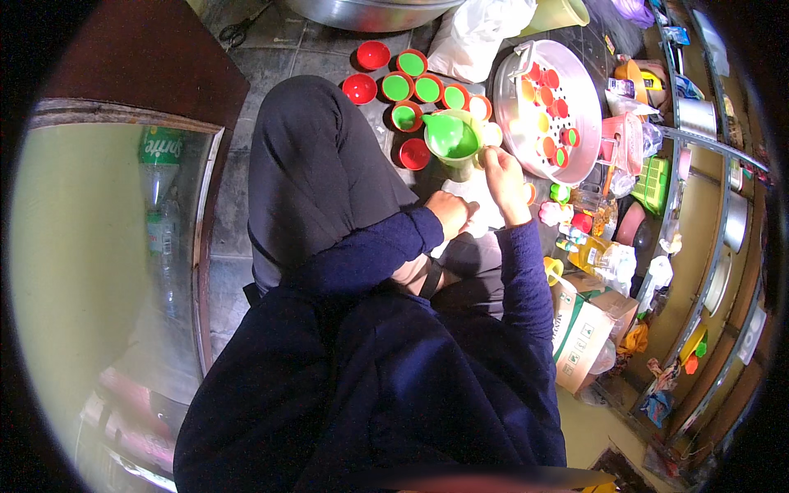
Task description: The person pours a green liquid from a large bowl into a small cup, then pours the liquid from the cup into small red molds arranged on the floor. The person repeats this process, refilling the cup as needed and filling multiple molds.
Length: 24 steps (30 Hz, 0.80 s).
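My right hand [502, 179] grips the handle side of a plastic jug [459, 154] that holds bright green liquid. The jug is tilted, its spout toward a red cup [407, 116] partly filled with green. Nearer my body, my left hand [452, 214] has its fingers closed over a whitish cloth or bag [484, 200]; whether it grips this I cannot tell. Several red cups filled with green stand on the floor beyond the jug, such as this red cup [397, 86]. Red cups without green, like this red bowl-shaped cup [413, 154], stand beside them.
At the right sits a perforated metal steamer tray [585, 129] with several small cups. A white plastic bag [459, 46] and a large metal basin [376, 21] lie farther off. Bottles, a cardboard box [585, 339] and metal shelving [709, 246] line the right side; scissors [233, 34] lie upper left.
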### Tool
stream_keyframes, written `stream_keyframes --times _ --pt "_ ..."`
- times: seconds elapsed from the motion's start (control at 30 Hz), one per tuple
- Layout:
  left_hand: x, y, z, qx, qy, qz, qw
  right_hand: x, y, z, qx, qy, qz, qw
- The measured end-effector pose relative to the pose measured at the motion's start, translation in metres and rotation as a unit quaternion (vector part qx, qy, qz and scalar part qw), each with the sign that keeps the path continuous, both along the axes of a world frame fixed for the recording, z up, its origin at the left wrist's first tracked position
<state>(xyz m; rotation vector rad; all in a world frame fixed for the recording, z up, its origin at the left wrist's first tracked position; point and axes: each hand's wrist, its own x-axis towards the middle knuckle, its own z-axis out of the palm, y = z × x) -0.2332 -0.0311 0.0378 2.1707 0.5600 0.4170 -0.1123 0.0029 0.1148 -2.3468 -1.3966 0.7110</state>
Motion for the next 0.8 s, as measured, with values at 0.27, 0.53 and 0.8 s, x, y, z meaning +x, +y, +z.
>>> stream_keyframes --times 0.27,0.53,0.8 --pt "-0.002 0.001 0.001 0.027 -0.018 0.016 0.999 -0.007 0.004 0.011 -0.034 -0.003 0.0 0.999" --pt "-0.002 0.002 0.001 0.031 -0.052 0.026 0.998 -0.013 0.008 0.019 -0.004 0.027 0.013 1.0" --pt "0.002 0.001 -0.002 0.013 -0.022 0.015 1.0 -0.01 0.009 0.018 -0.003 0.069 -0.001 0.998"
